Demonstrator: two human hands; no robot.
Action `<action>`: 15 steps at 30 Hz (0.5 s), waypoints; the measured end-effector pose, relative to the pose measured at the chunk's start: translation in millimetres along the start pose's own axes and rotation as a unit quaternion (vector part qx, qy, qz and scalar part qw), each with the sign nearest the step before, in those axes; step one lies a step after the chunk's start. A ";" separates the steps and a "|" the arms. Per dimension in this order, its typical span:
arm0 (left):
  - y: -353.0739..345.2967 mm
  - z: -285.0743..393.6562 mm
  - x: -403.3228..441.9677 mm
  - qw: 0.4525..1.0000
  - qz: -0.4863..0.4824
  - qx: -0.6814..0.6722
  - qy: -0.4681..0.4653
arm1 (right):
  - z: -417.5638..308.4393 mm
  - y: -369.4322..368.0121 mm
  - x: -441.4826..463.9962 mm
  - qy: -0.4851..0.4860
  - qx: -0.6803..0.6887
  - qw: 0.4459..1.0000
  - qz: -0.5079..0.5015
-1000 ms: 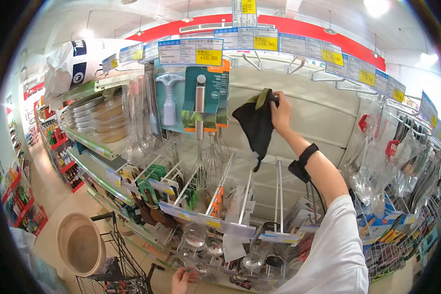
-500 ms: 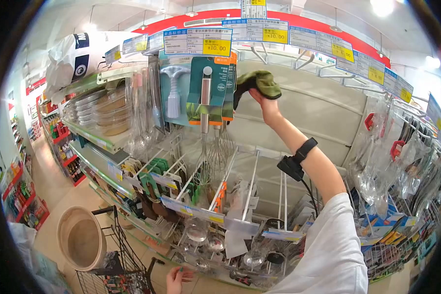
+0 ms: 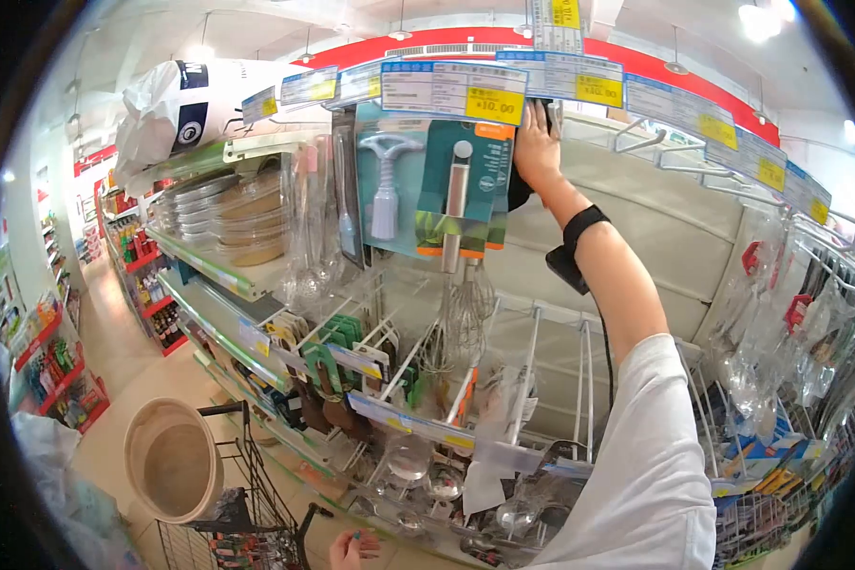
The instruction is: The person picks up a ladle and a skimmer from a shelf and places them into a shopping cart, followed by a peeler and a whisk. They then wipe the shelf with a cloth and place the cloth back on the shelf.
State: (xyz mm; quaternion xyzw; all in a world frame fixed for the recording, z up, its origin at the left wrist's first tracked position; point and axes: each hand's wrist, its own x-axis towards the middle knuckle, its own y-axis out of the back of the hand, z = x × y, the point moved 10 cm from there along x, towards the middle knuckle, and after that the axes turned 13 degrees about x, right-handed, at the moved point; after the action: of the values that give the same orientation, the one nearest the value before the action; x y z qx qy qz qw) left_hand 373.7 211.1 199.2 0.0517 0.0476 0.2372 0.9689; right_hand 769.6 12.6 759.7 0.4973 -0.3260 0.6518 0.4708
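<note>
My right hand (image 3: 539, 157) reaches up beside the hanging whisk packages, fingers stretched upward near the hook under the price tags. A dark edge of the cloth (image 3: 520, 190) shows under the palm; the rest is hidden behind the hand and the packages. Left of it hang a whisk on a green card (image 3: 456, 180) and a pale brush-like tool on a blue card (image 3: 386, 190). Low in the view, my left hand (image 3: 354, 551) hangs with loosely bent fingers, holding nothing visible, near the cart's handle.
A shopping cart (image 3: 247, 475) with a beige basin (image 3: 173, 461) stands at lower left. Wire hooks (image 3: 641, 142) jut out at upper right. Packaged utensils (image 3: 798, 313) hang at right, and stacked foil and round containers (image 3: 233, 218) fill the left shelf.
My right hand has gone up, closer to the packages, and the green side of the cloth is out of sight. The view has shifted, so the shelf sits further right.
</note>
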 end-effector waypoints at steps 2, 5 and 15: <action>4.9 -22.1 4.0 1.000 0.016 -0.003 0.025 | -4.1 -3.6 4.7 0.000 -0.025 0.999 -0.028; 12.4 -14.9 1.5 0.999 0.038 0.034 0.017 | 3.1 -26.4 1.2 0.004 -0.053 0.974 -0.222; -3.0 20.9 -10.4 1.000 -0.004 0.018 0.011 | 0.3 -20.6 2.5 0.027 -0.202 0.974 -0.096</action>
State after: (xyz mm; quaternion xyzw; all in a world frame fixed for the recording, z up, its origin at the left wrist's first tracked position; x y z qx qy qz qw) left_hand 368.3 202.0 220.1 0.0663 0.0626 0.2330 0.9682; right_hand 788.9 20.2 761.2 0.4031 -0.3889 0.5369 0.6308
